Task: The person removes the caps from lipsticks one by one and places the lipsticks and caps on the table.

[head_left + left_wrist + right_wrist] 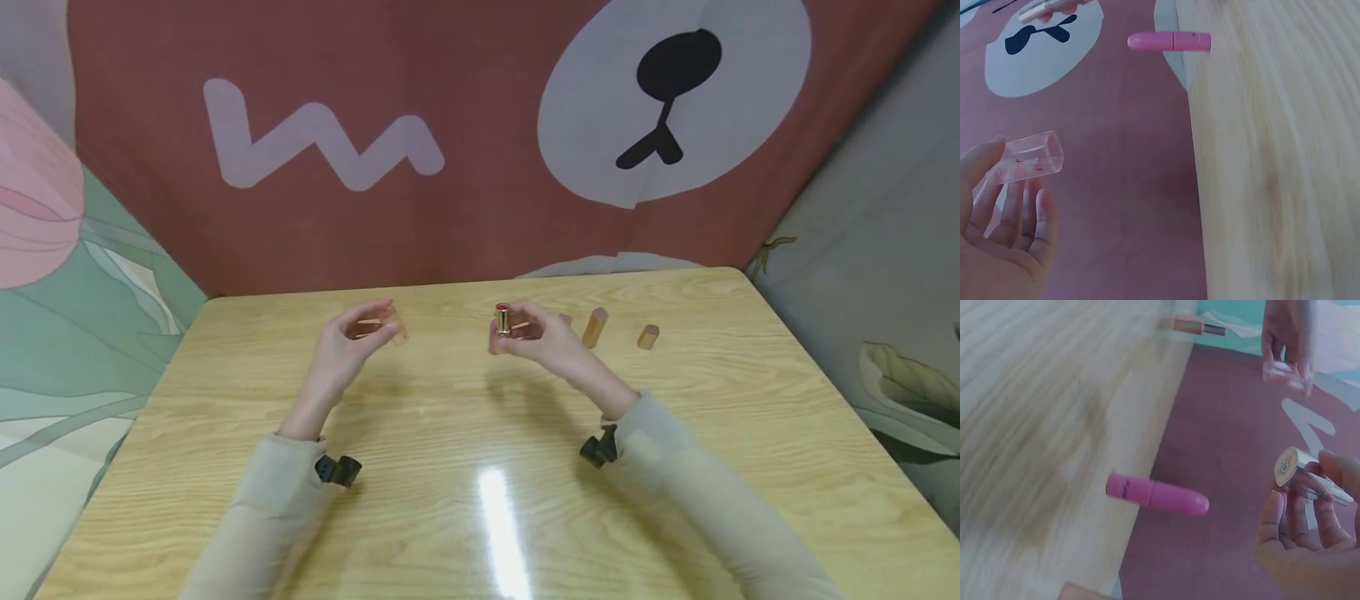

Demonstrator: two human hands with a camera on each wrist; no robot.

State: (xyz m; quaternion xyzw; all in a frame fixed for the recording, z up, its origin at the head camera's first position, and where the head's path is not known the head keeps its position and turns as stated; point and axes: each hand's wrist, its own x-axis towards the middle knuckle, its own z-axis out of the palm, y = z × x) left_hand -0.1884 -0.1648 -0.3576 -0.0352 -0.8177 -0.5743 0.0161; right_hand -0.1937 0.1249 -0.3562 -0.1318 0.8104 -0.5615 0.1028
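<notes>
Toward the far edge of the counter (420, 500), the left hand (339, 348) pinches a clear pinkish plastic cap (1035, 156), slightly tilted; well apart to its right, the right hand (551, 340) pinches a red-topped, shiny gold lipstick tube (503, 321), long axis upright.

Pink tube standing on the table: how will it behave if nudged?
The pink tube would probably tip easily: it stands upright, tall on a narrow base. Once down, it may roll, since its sides look round. Its smooth surface could prove slippery.
</notes>
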